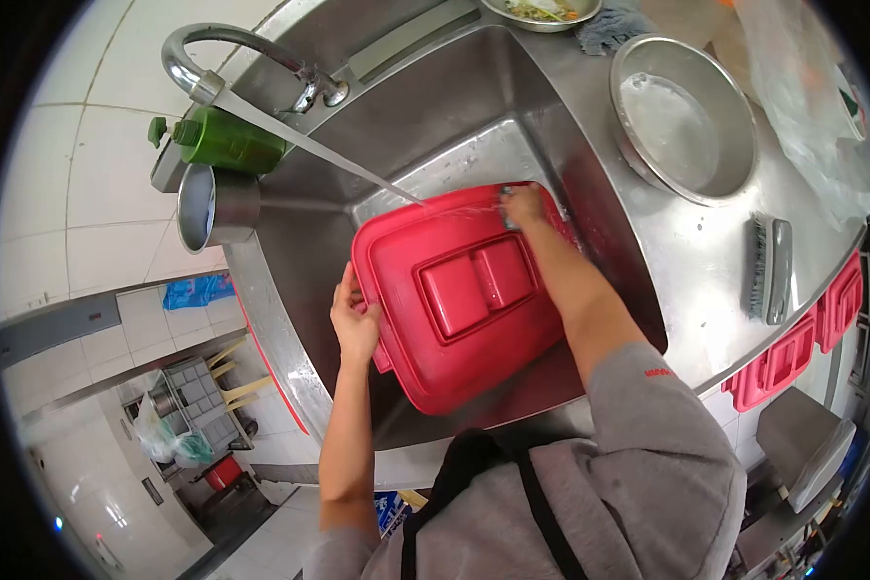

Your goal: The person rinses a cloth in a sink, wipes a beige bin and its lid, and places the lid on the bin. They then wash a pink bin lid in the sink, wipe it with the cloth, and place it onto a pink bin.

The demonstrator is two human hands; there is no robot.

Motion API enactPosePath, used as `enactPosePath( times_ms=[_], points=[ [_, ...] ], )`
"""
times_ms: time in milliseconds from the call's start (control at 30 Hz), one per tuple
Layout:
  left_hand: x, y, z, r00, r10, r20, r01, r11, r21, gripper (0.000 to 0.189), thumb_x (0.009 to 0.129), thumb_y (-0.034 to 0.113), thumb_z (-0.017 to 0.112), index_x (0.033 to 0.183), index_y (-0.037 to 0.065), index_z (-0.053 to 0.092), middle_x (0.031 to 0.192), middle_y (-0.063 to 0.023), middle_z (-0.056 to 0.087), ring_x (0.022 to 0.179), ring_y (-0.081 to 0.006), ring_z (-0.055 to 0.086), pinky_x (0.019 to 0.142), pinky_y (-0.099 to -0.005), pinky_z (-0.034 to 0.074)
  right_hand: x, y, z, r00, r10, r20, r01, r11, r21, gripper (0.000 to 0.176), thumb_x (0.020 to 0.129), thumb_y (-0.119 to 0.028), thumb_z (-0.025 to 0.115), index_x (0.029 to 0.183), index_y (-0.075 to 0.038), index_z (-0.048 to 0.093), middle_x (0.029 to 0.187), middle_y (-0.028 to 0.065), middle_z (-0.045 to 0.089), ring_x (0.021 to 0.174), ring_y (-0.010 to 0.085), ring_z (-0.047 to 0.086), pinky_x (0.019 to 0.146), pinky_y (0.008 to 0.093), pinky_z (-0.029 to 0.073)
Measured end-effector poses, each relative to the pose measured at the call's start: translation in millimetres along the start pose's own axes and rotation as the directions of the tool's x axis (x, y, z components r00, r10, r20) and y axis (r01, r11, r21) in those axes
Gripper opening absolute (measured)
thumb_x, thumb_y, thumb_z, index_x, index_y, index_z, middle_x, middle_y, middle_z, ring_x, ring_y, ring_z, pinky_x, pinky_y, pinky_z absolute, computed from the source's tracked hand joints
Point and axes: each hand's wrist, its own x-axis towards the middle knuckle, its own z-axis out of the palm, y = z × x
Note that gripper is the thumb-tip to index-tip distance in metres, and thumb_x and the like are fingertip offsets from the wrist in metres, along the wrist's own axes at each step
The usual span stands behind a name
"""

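A red plastic lid (377, 261) with a raised handle in its middle lies tilted in the steel sink (319, 232). Water streams from the curved faucet (232, 34) onto the lid's far edge. My left hand (355, 324) grips the lid by its left rim, fingers behind the edge and thumb on top. At the lid's far right corner my right hand (525, 206) is closed on a greyish scrubbing pad (506, 215), only partly visible, and presses it against the surface.
A green bottle (227, 140) and a steel cup (217, 208) stand on the sink's left ledge. On the right counter are a steel basin (681, 121) with soapy water, a scrub brush (768, 269), a grey cloth (614, 29) and a bowl with food scraps (543, 12).
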Motion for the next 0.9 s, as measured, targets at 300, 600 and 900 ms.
enactPosePath(
  times_ms=[300,600,900],
  points=[
    [5.8,-4.1,7.4,0.978,-0.045,-0.203,0.012,0.987,-0.161,0.05,0.062,-0.016,0.053,0.108,0.001,0.045,0.092,-0.0107,0.062,0.081,-0.0149,0.059,0.072,-0.0239,0.046,-4.4,158.0,20.3,0.883,0.048,0.468,0.239,0.811,-0.534,0.034,0.078,-0.029,0.051,0.099,-0.005,0.062,0.096,0.0148,0.062,0.094,0.0316,0.058,0.079,0.0421,0.046],
    [44.1,3.0,12.4,0.971,0.04,-0.237,-0.073,0.988,-0.133,0.038,0.059,-0.009,0.06,0.09,0.004,0.043,0.088,-0.0117,0.063,0.079,-0.0153,0.06,0.067,-0.0249,0.047,-126.8,197.0,72.5,0.541,-0.122,0.832,0.595,0.755,-0.275,0.03,0.08,-0.023,0.044,0.097,-0.006,0.063,0.096,0.0162,0.062,0.085,0.0312,0.061,0.074,0.0424,0.048],
    [46.0,39.9,9.7,0.983,0.018,-0.182,-0.006,0.998,0.064,0.039,0.057,0.0,0.066,0.09,0.005,0.047,0.08,-0.0053,0.055,0.063,-0.0137,0.051,0.061,-0.0281,0.045,-281.9,-82.3,4.6,0.509,-0.16,0.846,0.141,0.985,0.101,0.039,0.087,-0.028,0.039,0.102,0.003,0.056,0.096,0.0208,0.058,0.091,0.0324,0.056,0.076,0.0411,0.043]
  ],
)
